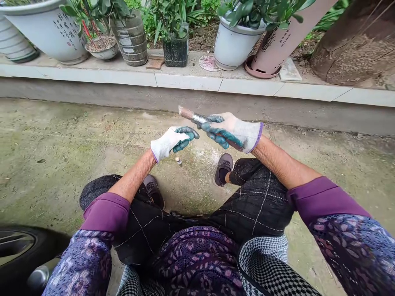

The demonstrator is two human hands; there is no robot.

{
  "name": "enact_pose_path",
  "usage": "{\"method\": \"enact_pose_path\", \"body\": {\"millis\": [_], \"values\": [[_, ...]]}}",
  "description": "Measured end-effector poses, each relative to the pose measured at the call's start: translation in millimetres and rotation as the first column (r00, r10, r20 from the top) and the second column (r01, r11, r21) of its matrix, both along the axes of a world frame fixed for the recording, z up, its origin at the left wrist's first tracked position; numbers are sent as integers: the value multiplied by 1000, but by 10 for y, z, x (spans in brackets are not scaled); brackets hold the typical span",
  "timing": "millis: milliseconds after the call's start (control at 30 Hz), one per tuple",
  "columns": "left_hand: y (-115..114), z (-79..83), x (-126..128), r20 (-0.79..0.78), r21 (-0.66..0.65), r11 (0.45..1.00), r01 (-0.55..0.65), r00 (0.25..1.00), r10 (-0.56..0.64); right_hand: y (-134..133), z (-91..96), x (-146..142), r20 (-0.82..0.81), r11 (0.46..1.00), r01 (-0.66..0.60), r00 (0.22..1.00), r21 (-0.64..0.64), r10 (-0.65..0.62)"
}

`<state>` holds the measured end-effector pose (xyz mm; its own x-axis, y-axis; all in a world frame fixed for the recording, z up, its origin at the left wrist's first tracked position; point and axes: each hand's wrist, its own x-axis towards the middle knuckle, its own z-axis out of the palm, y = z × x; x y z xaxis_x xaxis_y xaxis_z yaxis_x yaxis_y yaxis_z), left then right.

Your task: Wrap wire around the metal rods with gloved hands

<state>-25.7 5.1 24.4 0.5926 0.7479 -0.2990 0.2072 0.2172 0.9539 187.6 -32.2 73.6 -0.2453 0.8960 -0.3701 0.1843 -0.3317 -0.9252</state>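
My right hand (226, 129), in a white knit glove with a blue-green coated palm, is closed around a brownish stick (186, 112). Silvery wire (200, 119) is wound in close turns about the stick's middle, and its pale end points up and left. Just left of it, my left hand (179, 139), gloved alike, has its fingers curled together near the wound part. Whatever those fingers pinch, if anything, is too small to make out. On the ground below the left hand stands a small pale cylindrical piece (178, 160).
A low tiled ledge (188, 80) runs across ahead, bearing several potted plants, among them a white pot (236, 47) and a pink tall pot (277, 41). A black wheel (40, 255) is at lower left. My shoes (224, 164) rest on mossy concrete (77, 139).
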Motion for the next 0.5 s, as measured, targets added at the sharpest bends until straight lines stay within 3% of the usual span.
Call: {"method": "enact_pose_path", "body": {"millis": [100,267,400,500], "values": [[21,-22,-14,-29,28,999,-36,999,37,-61,-10,-1,-85,997,-58,995,-57,53],[58,-17,-20,-146,196,973,-119,978,149,-96,-44,5,-209,952,-245,956,-183,206],[28,36,-76,-171,223,975,-3,984,42,-80,-103,4,-277,886,-381,910,-262,309],[6,130,-158,-120,141,982,123,987,-106,-90,-145,-3,-281,893,-381,908,-238,312]]}}
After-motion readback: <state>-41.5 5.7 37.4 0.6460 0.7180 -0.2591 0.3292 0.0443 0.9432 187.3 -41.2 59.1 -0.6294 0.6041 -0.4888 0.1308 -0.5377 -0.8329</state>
